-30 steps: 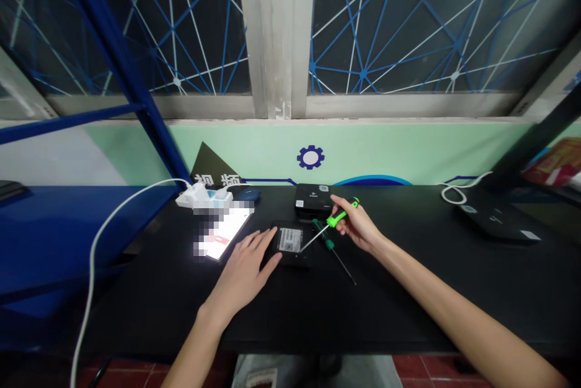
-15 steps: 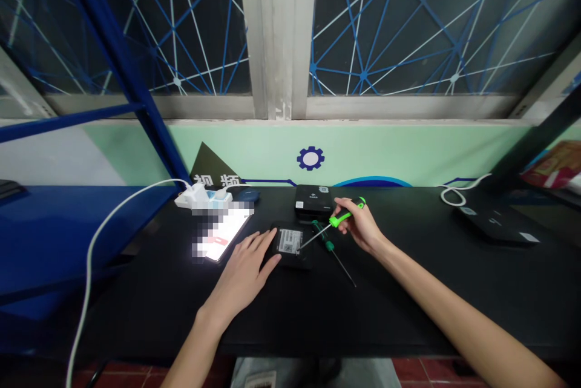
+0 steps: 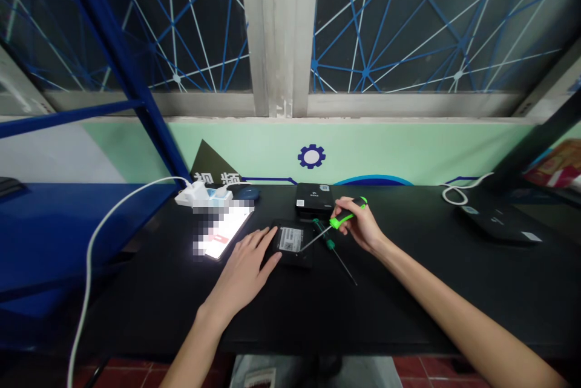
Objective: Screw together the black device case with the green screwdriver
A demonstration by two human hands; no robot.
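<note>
My right hand (image 3: 358, 224) is wrapped round the black and bright-green handle of a screwdriver (image 3: 341, 219). Its thin shaft slants down to the left, the tip at the label's lower right corner on a flat black device (image 3: 295, 259). A white printed label (image 3: 291, 239) covers part of that device's upper face. My left hand (image 3: 249, 264) lies with fingers stretched out, fingertips and thumb against the device's left side. Just right of the device lies a second, dark-green screwdriver (image 3: 329, 244), partly behind the first one's shaft.
Behind the device sits a black box (image 3: 314, 197). A lit phone (image 3: 224, 233) is left of my left hand, near a white power strip (image 3: 204, 197) and a dark blue mouse (image 3: 249, 193). Another black box (image 3: 497, 224) and a white cable (image 3: 454, 195) lie at the right.
The view has shifted very slightly. Both hands, the screwdriver and the device keep practically the same places.
</note>
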